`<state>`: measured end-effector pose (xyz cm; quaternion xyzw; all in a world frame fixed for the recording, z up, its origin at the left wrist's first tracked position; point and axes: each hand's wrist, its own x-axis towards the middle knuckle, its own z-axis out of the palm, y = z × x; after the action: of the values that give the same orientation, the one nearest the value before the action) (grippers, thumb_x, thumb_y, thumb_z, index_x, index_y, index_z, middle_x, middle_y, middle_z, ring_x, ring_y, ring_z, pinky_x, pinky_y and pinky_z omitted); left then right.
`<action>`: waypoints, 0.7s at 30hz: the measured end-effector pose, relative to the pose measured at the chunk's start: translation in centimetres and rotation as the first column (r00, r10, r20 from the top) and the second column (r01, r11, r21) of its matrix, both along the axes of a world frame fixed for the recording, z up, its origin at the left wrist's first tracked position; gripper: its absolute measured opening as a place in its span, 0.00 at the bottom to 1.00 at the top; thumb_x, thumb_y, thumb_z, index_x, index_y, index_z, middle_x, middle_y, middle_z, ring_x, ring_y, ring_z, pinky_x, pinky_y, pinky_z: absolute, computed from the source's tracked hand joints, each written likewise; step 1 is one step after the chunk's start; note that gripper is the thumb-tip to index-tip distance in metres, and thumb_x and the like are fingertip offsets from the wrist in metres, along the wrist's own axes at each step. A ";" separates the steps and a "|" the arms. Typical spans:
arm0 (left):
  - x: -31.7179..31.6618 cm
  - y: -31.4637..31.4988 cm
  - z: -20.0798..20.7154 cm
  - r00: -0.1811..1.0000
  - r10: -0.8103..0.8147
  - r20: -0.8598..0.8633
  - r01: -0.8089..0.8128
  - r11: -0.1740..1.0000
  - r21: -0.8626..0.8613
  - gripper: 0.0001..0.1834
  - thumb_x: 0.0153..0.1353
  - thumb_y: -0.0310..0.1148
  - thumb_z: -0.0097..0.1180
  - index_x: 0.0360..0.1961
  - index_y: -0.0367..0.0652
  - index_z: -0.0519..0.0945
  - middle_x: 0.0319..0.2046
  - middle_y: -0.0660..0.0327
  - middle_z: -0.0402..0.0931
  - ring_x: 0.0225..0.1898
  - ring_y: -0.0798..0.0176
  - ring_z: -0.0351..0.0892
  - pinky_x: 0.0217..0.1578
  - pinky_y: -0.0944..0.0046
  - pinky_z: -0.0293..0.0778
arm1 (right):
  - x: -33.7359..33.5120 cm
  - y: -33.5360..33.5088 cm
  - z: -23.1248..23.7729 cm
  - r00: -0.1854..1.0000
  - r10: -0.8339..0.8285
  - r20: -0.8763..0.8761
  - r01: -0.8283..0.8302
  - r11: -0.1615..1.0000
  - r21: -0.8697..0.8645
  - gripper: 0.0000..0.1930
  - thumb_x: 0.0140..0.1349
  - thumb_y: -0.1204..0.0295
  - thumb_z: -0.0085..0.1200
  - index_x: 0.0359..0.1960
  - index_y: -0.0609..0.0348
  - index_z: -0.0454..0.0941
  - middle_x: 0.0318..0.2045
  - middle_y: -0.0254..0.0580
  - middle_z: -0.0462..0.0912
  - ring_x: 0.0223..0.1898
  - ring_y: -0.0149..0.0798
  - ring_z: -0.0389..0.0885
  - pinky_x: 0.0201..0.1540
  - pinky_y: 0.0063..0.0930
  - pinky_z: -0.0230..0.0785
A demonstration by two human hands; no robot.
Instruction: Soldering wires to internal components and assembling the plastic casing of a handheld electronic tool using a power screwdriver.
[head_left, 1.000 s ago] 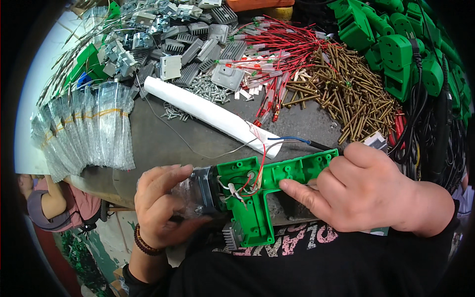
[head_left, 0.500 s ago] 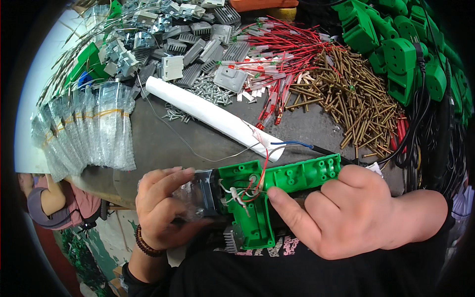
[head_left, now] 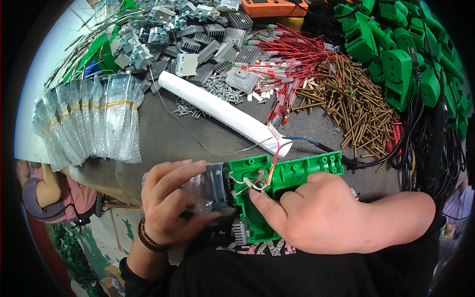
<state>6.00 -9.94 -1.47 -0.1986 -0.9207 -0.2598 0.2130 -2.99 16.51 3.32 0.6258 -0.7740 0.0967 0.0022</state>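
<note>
A green plastic tool housing half [head_left: 307, 166], shaped like a pistol, lies inner side up in front of me. White, red and dark wires [head_left: 262, 180] run inside it, and a ribbed grey metal piece [head_left: 240, 231] sits by its handle. At its left end is a shiny metal part in bubble wrap [head_left: 215, 180]. My left hand [head_left: 173, 203] is closed around that wrapped part, thumb below and fingers above. My right hand [head_left: 321, 213] curls over the housing's barrel, one outstretched finger pressing on the wires. That finger hides the spot underneath.
Behind lie a white roll [head_left: 217, 109], silver screws [head_left: 215, 91], grey heat sinks [head_left: 213, 49], red-wired lamps [head_left: 297, 47] and brass screws [head_left: 356, 104]. Bubble-wrapped parts [head_left: 91, 119] lie left. Green housings [head_left: 398, 69] and black cables [head_left: 420, 119] crowd the right. A person [head_left: 64, 193] is at far left.
My right finger has moved left, from the housing's middle onto the white wires, and presses there. The wires have shifted. My left hand keeps its hold on the wrapped part.
</note>
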 end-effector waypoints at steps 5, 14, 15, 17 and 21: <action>0.1 0.0 0.1 1.000 0.008 -0.011 -0.008 1.000 -0.023 0.23 0.35 0.36 0.77 0.22 0.46 0.70 0.54 0.54 0.81 0.48 0.47 0.80 0.46 0.52 0.76 | 0.5 -0.7 0.6 0.992 -0.023 -0.127 0.032 0.997 0.069 0.23 0.50 0.68 0.56 0.48 0.63 0.84 0.14 0.30 0.74 0.14 0.32 0.73 0.18 0.30 0.59; 0.2 0.0 0.2 1.000 -0.012 -0.024 0.012 1.000 -0.011 0.24 0.36 0.36 0.77 0.23 0.47 0.69 0.54 0.54 0.81 0.47 0.47 0.80 0.44 0.52 0.74 | -0.2 -1.2 0.9 0.986 0.036 -0.164 -0.024 0.997 0.078 0.21 0.51 0.71 0.56 0.46 0.69 0.83 0.14 0.31 0.76 0.16 0.34 0.77 0.18 0.31 0.62; 0.2 0.0 0.2 0.999 -0.016 -0.032 0.016 1.000 -0.005 0.24 0.36 0.36 0.77 0.23 0.47 0.69 0.54 0.54 0.81 0.47 0.47 0.80 0.44 0.52 0.74 | -0.3 -1.0 1.0 0.982 0.075 -0.175 -0.058 0.993 0.101 0.20 0.51 0.72 0.56 0.45 0.70 0.82 0.13 0.33 0.77 0.16 0.33 0.78 0.16 0.31 0.63; 0.0 0.0 0.2 0.999 -0.048 0.004 0.048 0.999 0.006 0.22 0.37 0.38 0.76 0.26 0.46 0.73 0.54 0.52 0.79 0.48 0.45 0.79 0.47 0.49 0.73 | -0.2 -0.9 0.9 0.984 0.039 -0.175 -0.022 0.995 0.098 0.19 0.50 0.72 0.56 0.43 0.70 0.82 0.13 0.34 0.76 0.16 0.33 0.78 0.15 0.32 0.62; -0.8 0.7 2.6 0.981 -0.175 0.083 0.169 0.983 0.073 0.16 0.44 0.35 0.71 0.36 0.48 0.81 0.56 0.48 0.73 0.55 0.39 0.71 0.55 0.41 0.67 | -0.1 -1.6 -1.9 0.954 0.005 -0.299 -0.013 1.000 -0.026 0.02 0.44 0.77 0.58 0.20 0.57 0.77 0.13 0.33 0.75 0.15 0.32 0.74 0.12 0.33 0.60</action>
<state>5.21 -9.21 1.13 -0.2586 -0.8997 -0.3157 0.1550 -3.05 14.91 1.41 0.6367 -0.7605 0.0117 0.1274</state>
